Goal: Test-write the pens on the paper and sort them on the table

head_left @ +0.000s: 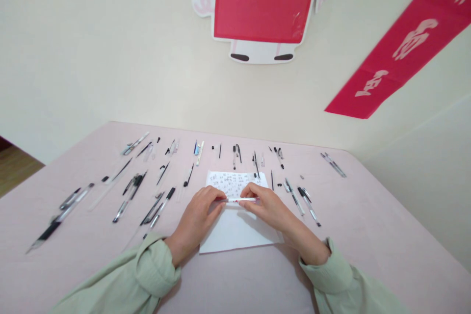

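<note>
Our two hands are slightly apart, both clamped on one slim white pen (pixel 232 200), held level above the sheet of paper (pixel 235 235) in the near middle of the pink table (pixel 371 235). Our left hand (pixel 198 213) pinches its left end; our right hand (pixel 265 207) grips it further right, fingertips closed. We see handwriting (pixel 230 182) across the sheet's far half. Around it, to left, right and far side, lie scattered pen parts (pixel 130 196), and a pair of pens (pixel 333 165) rests at far right.
</note>
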Tool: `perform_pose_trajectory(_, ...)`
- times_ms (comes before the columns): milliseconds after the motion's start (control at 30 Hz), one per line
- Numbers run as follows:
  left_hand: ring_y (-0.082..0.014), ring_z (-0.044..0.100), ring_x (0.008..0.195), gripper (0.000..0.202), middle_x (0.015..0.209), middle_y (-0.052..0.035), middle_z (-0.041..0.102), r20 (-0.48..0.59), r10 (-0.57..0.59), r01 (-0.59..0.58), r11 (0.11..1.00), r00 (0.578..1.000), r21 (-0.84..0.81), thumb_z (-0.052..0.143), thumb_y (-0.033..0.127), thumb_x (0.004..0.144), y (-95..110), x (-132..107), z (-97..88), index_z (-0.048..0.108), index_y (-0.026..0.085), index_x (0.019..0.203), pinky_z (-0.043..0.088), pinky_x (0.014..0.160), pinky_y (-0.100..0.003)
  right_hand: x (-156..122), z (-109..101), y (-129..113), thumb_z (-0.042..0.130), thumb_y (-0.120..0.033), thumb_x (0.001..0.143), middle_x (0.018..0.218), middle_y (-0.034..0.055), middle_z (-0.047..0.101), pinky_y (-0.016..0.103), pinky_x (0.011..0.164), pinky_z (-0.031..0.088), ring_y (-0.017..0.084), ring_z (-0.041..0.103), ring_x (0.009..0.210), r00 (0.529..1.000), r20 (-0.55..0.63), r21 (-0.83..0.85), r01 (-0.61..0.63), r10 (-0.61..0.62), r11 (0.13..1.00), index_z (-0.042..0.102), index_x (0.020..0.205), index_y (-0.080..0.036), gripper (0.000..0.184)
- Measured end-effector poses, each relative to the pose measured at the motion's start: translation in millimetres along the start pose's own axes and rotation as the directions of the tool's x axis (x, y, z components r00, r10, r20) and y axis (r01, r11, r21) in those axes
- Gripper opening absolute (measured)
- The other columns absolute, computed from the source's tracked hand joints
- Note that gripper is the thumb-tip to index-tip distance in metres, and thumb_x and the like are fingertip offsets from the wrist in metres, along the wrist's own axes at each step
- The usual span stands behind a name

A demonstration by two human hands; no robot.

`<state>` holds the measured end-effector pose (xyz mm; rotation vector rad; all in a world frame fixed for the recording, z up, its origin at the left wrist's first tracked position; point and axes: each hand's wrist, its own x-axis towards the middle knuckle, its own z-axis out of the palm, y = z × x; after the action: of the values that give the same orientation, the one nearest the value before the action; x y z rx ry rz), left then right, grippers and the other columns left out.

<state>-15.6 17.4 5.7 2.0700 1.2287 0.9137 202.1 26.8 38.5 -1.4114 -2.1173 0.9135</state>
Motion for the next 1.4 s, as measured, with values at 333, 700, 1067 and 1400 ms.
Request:
perform_pose_trajectory(333,-0.0214,0.057,0.089,0.006,0.091,-0.0039,0.063,0.002,-0.002,0.002,1.000,1.000,0.008,0.054,0.023,0.088,-0.8,0.0,0.9,0.059,0.022,0.090,0.046,0.080,-0.036,0.3,0.5,3.8,0.055,-0.031,0.089,0.076,-0.0001,0.066,0.024,0.064,0.037,0.014,0.057,0.071,1.000,0.027,-0.037,0.012,-0.011,0.999,0.064,0.082,-0.020,0.016)
perform_pose_trajectory(700,-0.0209,0.057,0.088,0.007,0.090,-0.0033,0.063,0.024,0.022,-0.022,1.000,0.999,0.010,0.053,0.024,0.089,0.7,-0.1,-0.1,0.060,0.022,0.090,0.046,0.081,-0.035,2.6,0.4,4.5,0.050,-0.024,0.089,0.067,-0.0018,0.059,0.023,0.063,0.036,0.013,0.053,0.066,0.998,0.064,0.058,-0.001,-0.003,0.998,0.062,0.075,-0.019,0.019)
perform_pose_trajectory(1067,-0.0226,0.059,0.092,0.019,0.094,-0.0060,0.064,-0.091,-0.075,0.077,0.997,0.993,0.017,0.043,0.031,0.094,1.8,2.4,-1.8,0.060,0.021,0.092,0.047,0.082,-0.038,8.8,-13.6,16.5,0.052,-0.029,0.086,0.074,0.0004,0.061,0.025,0.068,0.040,0.015,0.055,0.072,0.995,-0.102,0.116,0.000,0.012,0.993,0.062,0.075,-0.019,0.018)
perform_pose_trajectory(1400,-0.0219,0.059,0.086,0.018,0.086,-0.0042,0.065,0.007,-0.013,0.012,0.999,1.000,0.049,0.048,0.031,0.092,3.2,1.4,-3.2,0.063,0.022,0.085,0.045,0.081,-0.037,9.9,-19.3,26.3,0.056,-0.032,0.083,0.071,0.0010,0.062,0.025,0.064,0.040,0.015,0.056,0.069,0.997,-0.058,0.178,-0.038,0.049,0.983,0.065,0.074,-0.017,0.019)
